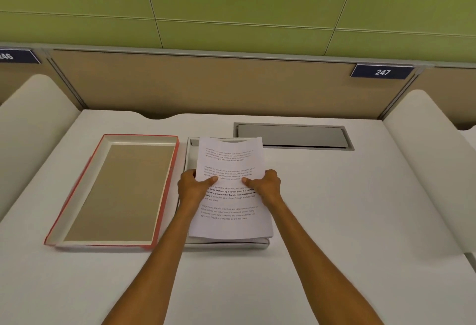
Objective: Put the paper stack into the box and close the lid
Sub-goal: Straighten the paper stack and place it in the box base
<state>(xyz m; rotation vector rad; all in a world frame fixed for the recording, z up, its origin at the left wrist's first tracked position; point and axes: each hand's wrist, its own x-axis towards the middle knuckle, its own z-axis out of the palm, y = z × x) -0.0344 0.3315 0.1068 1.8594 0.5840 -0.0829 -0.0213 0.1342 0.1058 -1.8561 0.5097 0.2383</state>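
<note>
A stack of white printed paper (230,159) hangs over the open white box (190,154) in the middle of the desk, hiding most of its inside. My left hand (192,187) grips the stack's left edge, thumb on top. My right hand (265,185) grips the right edge the same way. The stack's far end curls upward a little. Left of the box lies the red-edged lid (116,193), upside down, showing its brown inner face.
A grey metal cable hatch (292,135) is set into the white desk (360,208) behind the box on the right. A beige partition with number plate 247 (382,71) closes the back. White rounded side panels stand at both sides.
</note>
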